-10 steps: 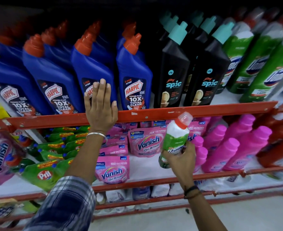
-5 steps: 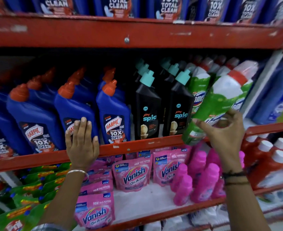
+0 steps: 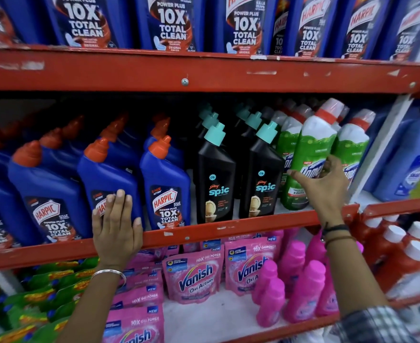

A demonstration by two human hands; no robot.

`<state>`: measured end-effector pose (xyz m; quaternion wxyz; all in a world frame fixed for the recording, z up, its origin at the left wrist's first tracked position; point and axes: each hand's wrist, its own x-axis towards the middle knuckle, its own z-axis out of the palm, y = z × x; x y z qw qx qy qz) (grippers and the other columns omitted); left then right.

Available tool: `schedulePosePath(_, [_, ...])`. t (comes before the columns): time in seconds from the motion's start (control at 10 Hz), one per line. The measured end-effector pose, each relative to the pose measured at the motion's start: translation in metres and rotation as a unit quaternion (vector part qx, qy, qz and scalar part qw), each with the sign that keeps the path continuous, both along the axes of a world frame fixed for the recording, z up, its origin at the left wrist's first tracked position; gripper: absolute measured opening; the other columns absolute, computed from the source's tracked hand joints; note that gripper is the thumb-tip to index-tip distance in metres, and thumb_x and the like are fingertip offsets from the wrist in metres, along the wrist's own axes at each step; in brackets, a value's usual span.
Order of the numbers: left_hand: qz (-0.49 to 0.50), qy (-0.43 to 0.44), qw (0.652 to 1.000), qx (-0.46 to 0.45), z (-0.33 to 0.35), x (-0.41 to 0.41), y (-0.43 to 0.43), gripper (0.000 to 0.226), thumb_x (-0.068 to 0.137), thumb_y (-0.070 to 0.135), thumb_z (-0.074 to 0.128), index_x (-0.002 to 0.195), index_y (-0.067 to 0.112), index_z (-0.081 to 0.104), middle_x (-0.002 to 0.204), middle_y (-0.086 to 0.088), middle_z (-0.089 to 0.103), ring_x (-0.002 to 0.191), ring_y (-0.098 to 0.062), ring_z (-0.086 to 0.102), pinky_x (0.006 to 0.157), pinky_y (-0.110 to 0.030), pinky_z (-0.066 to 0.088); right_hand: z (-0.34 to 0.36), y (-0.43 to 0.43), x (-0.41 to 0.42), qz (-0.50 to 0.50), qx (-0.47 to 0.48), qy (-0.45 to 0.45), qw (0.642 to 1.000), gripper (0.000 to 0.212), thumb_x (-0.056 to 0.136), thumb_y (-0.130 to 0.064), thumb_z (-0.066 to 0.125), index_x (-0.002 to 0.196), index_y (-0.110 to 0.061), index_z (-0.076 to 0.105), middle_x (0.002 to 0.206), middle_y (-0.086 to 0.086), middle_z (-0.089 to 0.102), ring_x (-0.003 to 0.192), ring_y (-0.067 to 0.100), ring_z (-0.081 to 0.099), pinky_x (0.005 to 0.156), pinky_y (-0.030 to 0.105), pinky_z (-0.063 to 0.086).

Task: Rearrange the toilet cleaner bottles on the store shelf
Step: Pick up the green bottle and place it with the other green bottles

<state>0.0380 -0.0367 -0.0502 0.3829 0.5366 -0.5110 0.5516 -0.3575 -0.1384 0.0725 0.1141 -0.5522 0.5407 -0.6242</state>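
My right hand [image 3: 323,189] grips a green and white Domex toilet cleaner bottle [image 3: 310,149] with a red collar, standing at the front of the middle shelf among other green Domex bottles [image 3: 352,147]. To its left stand black Spic bottles [image 3: 216,177] with teal caps, then blue Harpic bottles [image 3: 166,184] with orange caps. My left hand [image 3: 116,230] lies flat, fingers apart, over the red shelf rail [image 3: 204,231] and against a blue Harpic bottle [image 3: 105,179].
Larger blue Harpic bottles [image 3: 171,23] fill the top shelf above a red beam [image 3: 204,73]. Below are pink Vanish pouches [image 3: 194,278], pink bottles [image 3: 302,288], green pouches [image 3: 43,298] and red bottles with white caps [image 3: 401,256]. Pale blue bottles [image 3: 414,167] stand at far right.
My right hand has raised the green bottle from the lower shelf up to the middle shelf and set it among the green bottles. The view tilted upward. My left hand stayed on the rail.
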Motion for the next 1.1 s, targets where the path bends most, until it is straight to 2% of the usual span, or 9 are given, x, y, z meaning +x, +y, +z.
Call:
schedulePosePath(0.1, [0.000, 0.002, 1.000, 0.002, 0.000, 0.000, 0.000, 0.058, 0.096, 0.025, 0.037, 0.150, 0.008, 0.024, 0.160, -0.002, 0.014, 0.147, -0.020, 0.015, 0.121, -0.040, 0.005, -0.008, -0.003, 0.000, -0.004, 0.020, 0.008, 1.000, 0.081, 0.066, -0.030, 0.087, 0.131, -0.004, 0.048, 0.122, 0.013, 0.062, 0.103, 0.022, 0.057, 0.088, 0.035, 0.049])
schedulePosePath(0.3, [0.000, -0.002, 1.000, 0.001, -0.001, 0.001, -0.001, 0.056, 0.099, 0.026, 0.035, 0.150, 0.007, 0.025, 0.160, -0.003, 0.016, 0.147, -0.020, 0.015, 0.121, -0.040, 0.005, -0.017, -0.009, -0.004, -0.023, 0.034, 0.032, 0.999, 0.077, 0.065, -0.033, 0.087, 0.128, -0.009, 0.051, 0.112, 0.008, 0.066, 0.093, 0.020, 0.058, 0.080, 0.037, 0.050])
schedulePosePath(0.5, [0.001, 0.001, 1.000, 0.004, 0.000, 0.001, 0.000, 0.056, 0.099, 0.026, 0.034, 0.151, 0.008, 0.023, 0.160, -0.003, 0.014, 0.147, -0.020, 0.014, 0.121, -0.040, 0.004, -0.020, -0.013, -0.007, -0.050, 0.039, 0.054, 0.997, 0.075, 0.065, -0.047, 0.083, 0.124, -0.013, 0.052, 0.108, 0.008, 0.069, 0.092, 0.029, 0.063, 0.074, 0.042, 0.054])
schedulePosePath(0.6, [0.004, -0.003, 1.000, 0.003, 0.000, 0.001, 0.000, 0.057, 0.098, 0.026, 0.035, 0.150, 0.007, 0.023, 0.160, -0.004, 0.014, 0.148, -0.020, 0.014, 0.121, -0.040, 0.004, -0.022, -0.013, -0.009, -0.047, 0.045, 0.074, 0.995, 0.084, 0.063, -0.058, 0.079, 0.126, -0.012, 0.050, 0.113, 0.010, 0.068, 0.099, 0.032, 0.064, 0.078, 0.046, 0.056])
schedulePosePath(0.7, [0.006, -0.004, 1.000, 0.008, 0.000, 0.001, 0.000, 0.057, 0.098, 0.026, 0.034, 0.151, 0.007, 0.022, 0.160, -0.004, 0.014, 0.148, -0.020, 0.013, 0.121, -0.040, 0.004, -0.025, -0.013, -0.011, -0.041, 0.037, 0.082, 0.995, 0.082, 0.065, -0.057, 0.079, 0.126, -0.012, 0.049, 0.115, 0.008, 0.067, 0.100, 0.029, 0.063, 0.081, 0.043, 0.055])
schedulePosePath(0.8, [0.010, 0.001, 1.000, 0.010, 0.000, 0.001, 0.001, 0.057, 0.098, 0.026, 0.034, 0.151, 0.008, 0.022, 0.160, -0.003, 0.013, 0.148, -0.020, 0.013, 0.121, -0.040, 0.003, -0.026, -0.013, -0.012, -0.029, 0.023, 0.093, 0.995, 0.066, 0.070, -0.043, 0.082, 0.120, -0.011, 0.052, 0.110, 0.008, 0.066, 0.097, 0.028, 0.062, 0.075, 0.030, 0.046])
schedulePosePath(0.9, [0.009, 0.012, 1.000, 0.010, 0.003, -0.002, 0.001, 0.057, 0.099, 0.027, 0.034, 0.151, 0.009, 0.021, 0.161, -0.001, 0.012, 0.148, -0.018, 0.012, 0.121, -0.039, 0.002, -0.026, -0.009, -0.010, -0.026, 0.026, 0.114, 0.993, 0.067, 0.071, -0.051, 0.078, 0.118, -0.010, 0.052, 0.107, 0.010, 0.064, 0.096, 0.029, 0.060, 0.070, 0.031, 0.043])
schedulePosePath(1.0, [0.003, 0.019, 0.999, 0.037, 0.007, -0.005, 0.007, 0.057, 0.099, 0.028, 0.033, 0.152, 0.010, 0.020, 0.161, 0.001, 0.010, 0.148, -0.017, 0.010, 0.121, -0.039, -0.002, -0.026, 0.005, -0.002, -0.069, 0.026, 0.120, 0.990, 0.081, 0.073, -0.054, 0.073, 0.129, -0.001, 0.047, 0.124, 0.023, 0.052, 0.117, 0.038, 0.048, 0.087, 0.044, 0.044])
schedulePosePath(1.1, [-0.029, 0.077, 0.996, 0.046, 0.014, -0.014, 0.015, 0.050, 0.102, 0.031, 0.029, 0.146, 0.006, 0.030, 0.160, 0.007, 0.007, 0.148, -0.016, 0.007, 0.120, -0.039, -0.006, -0.012, 0.035, 0.019, -0.052, -0.109, 0.071, 0.990, 0.063, 0.081, -0.041, 0.073, 0.125, -0.002, 0.049, 0.123, 0.020, 0.050, 0.119, 0.032, 0.045, 0.097, 0.040, 0.038])
